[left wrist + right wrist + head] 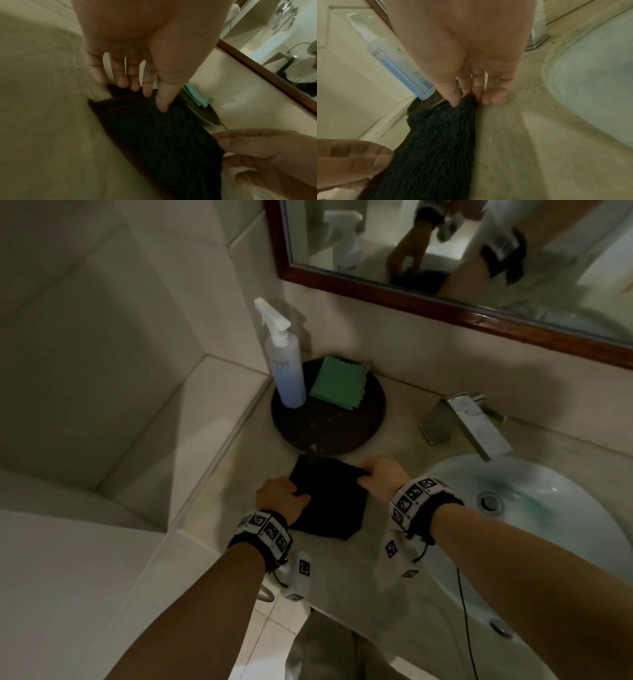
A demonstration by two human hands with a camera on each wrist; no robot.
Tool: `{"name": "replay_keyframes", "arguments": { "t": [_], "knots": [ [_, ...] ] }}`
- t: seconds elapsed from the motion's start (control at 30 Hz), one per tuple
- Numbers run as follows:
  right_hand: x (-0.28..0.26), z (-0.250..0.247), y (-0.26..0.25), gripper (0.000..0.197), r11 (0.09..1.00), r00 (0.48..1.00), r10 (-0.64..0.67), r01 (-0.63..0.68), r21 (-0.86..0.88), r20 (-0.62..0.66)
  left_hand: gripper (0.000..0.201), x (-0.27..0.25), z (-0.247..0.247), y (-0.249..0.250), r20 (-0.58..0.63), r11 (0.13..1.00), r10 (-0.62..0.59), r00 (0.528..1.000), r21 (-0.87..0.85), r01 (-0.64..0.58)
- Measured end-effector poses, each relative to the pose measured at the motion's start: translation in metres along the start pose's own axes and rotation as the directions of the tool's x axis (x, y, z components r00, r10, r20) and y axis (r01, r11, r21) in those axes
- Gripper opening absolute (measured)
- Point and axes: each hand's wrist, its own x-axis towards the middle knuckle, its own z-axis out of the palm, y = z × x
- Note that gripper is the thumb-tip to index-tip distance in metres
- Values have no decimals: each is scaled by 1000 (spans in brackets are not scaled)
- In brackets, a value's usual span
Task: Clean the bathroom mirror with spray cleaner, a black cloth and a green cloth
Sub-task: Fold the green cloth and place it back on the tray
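While the black cloth (328, 501) lies folded on the bench (404, 426) near its left edge, both hands pinch its corners, left hand (282, 497) and right hand (382, 478); judged soft, light, limp.

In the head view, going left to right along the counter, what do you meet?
Spray bottle → green cloth on the round dark tray → faucet → sink basin. Nearer the camera, same direction: left hand → black cloth → right hand.
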Motion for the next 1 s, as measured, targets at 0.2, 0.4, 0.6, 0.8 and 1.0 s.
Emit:
{"name": "replay_keyframes", "arguments": {
  "t": [0.2,0.4,0.6,0.8,1.0],
  "knots": [
    [-5,11,0,21,999,999,-30,31,15,-44,39,-4,10,1,-88,999,-25,996,39,28],
    [-11,14,-5,13,995,995,-11,20,95,-97,26,-2,4,-2,-110,996,41,993,-69,-49],
    [-25,3,-27,7,951,995,-91,98,294,-39,39,-5,-6,0,-56,969,11,998,-248,-24],
    [-30,-24,-64,17,893,954,-299,290,345,-27,84,-4,-36,22,100,858,92,991,-513,-28],
    [-23,-54,-77,26,860,931,-354,360,362,-83,49,0,-67,50,249,629,160,955,-771,96]
  ]
}}
